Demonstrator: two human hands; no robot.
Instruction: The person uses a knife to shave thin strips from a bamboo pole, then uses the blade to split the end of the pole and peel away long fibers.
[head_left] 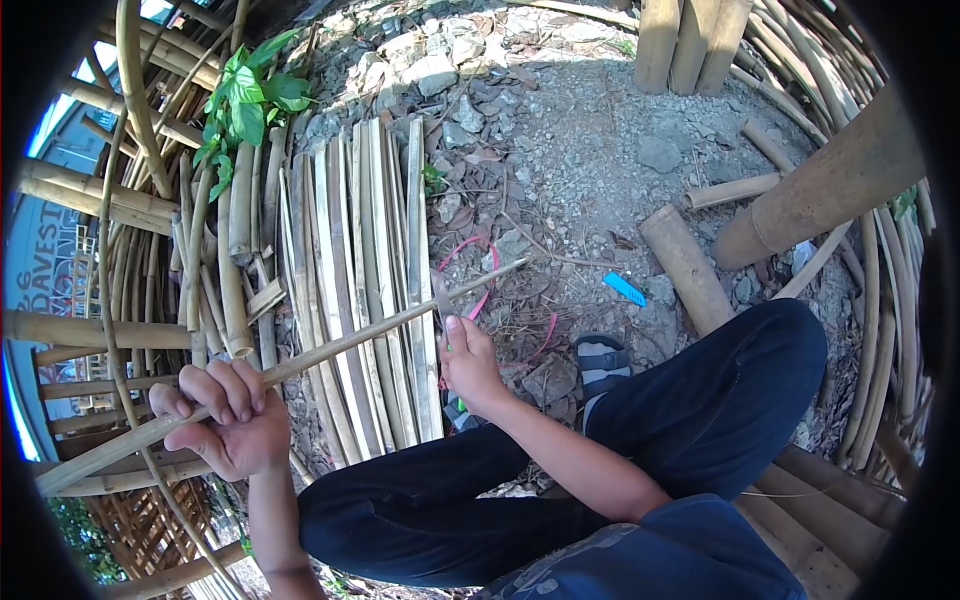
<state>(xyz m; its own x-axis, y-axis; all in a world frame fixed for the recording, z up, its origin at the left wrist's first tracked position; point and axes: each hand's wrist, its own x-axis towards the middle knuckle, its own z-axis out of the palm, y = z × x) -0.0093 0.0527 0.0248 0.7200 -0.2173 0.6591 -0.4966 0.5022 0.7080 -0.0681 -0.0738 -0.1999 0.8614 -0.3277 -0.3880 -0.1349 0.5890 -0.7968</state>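
Observation:
A long, thin bamboo strip point(340, 347) runs slantwise from the lower left up to the middle of the view. My left hand point(232, 420) is wrapped round its lower part, fingers over the top. My right hand point(470, 365) is closed on the handle of a knife, of which a little green shows at the fingers. The knife's blade point(441, 295) points up and lies against the strip near its far end. Below the strip, a row of split bamboo slats point(365, 200) lies on the ground.
Pink ribbon point(493, 262) and a blue sheath-like object point(625, 289) lie on the stony ground. A cut bamboo piece point(685, 265) and a thick pole point(820, 190) stand at the right. Bamboo bars point(100, 330) and a leafy plant point(245, 95) are at the left.

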